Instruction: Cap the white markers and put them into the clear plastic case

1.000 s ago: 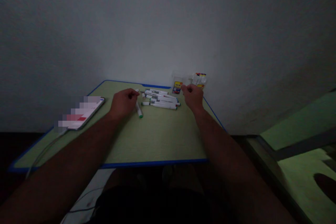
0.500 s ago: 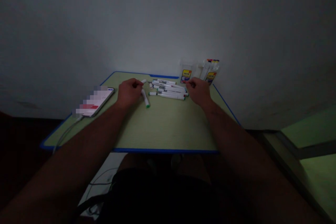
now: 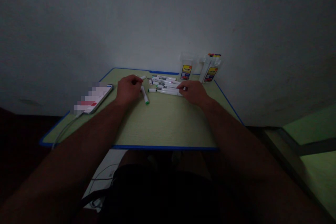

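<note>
Several white markers (image 3: pixel 168 91) lie in a loose pile on the table, most pointing left to right. My right hand (image 3: pixel 193 91) is at the pile's right end, its thumb and finger closed on the end of one marker and hiding the ends of others. My left hand (image 3: pixel 129 89) is left of the pile with its fingers pinched together; what they hold, if anything, is hidden. Close by its fingertips is a white cap-like piece (image 3: pixel 142 77). A separate marker with a green end (image 3: pixel 145 96) lies slanted beside that hand.
The pale table (image 3: pixel 162 122) has a blue edge and stands against a wall. At its back right are a clear marker case (image 3: pixel 186 68) and another case holding markers (image 3: pixel 210 69). A phone (image 3: pixel 98 98) with a cable (image 3: pixel 64 131) lies on the left.
My right hand has moved left and slightly down, from beside the clear case onto the right ends of the markers. The left hand stays nearly in place; the view has shifted slightly.
</note>
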The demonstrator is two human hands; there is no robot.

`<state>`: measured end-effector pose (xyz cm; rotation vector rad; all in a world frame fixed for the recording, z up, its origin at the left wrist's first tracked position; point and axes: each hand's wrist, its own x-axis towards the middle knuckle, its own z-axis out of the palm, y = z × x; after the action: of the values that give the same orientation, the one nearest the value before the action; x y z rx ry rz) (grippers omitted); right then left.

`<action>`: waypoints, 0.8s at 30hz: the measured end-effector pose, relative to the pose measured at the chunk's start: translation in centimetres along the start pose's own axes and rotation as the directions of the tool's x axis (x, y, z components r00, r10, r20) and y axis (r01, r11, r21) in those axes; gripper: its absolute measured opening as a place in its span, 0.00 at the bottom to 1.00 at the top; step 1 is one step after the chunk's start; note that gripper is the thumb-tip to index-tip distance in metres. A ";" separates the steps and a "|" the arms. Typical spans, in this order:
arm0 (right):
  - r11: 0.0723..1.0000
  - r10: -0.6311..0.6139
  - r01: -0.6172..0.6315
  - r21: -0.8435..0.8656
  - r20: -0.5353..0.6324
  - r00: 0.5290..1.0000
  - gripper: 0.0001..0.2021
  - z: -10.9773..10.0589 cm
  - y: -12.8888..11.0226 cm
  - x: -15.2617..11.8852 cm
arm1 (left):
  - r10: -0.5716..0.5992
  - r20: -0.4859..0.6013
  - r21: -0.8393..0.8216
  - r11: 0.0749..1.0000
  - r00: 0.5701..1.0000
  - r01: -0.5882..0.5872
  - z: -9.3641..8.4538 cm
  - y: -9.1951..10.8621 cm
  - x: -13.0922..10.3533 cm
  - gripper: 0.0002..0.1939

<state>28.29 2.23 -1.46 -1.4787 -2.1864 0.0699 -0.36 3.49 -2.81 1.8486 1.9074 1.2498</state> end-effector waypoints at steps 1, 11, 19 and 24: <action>1.000 -0.002 0.002 -0.007 0.009 1.000 0.11 0.0 0.0 0.0 | 0.004 -0.007 0.005 1.000 1.000 -0.004 -0.1 0.2 -0.1 0.10; 0.999 -0.005 0.008 -0.042 0.086 0.996 0.13 0.3 -0.1 -0.1 | -0.009 -0.142 0.035 0.999 0.990 0.014 -0.9 0.6 0.2 0.11; 0.999 -0.001 0.006 -0.042 0.121 0.993 0.14 0.2 -0.1 -0.1 | -0.021 -0.146 0.018 1.000 0.989 0.024 -0.7 0.4 0.3 0.10; 0.996 -0.003 0.016 -0.087 0.149 0.989 0.15 0.2 -0.2 -0.1 | 0.000 -0.142 0.013 1.000 0.990 0.002 -0.7 1.0 0.0 0.10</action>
<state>28.09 2.07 -1.62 -1.5559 -2.3421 0.0843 -0.11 3.03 -1.77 1.8087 1.9919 1.4068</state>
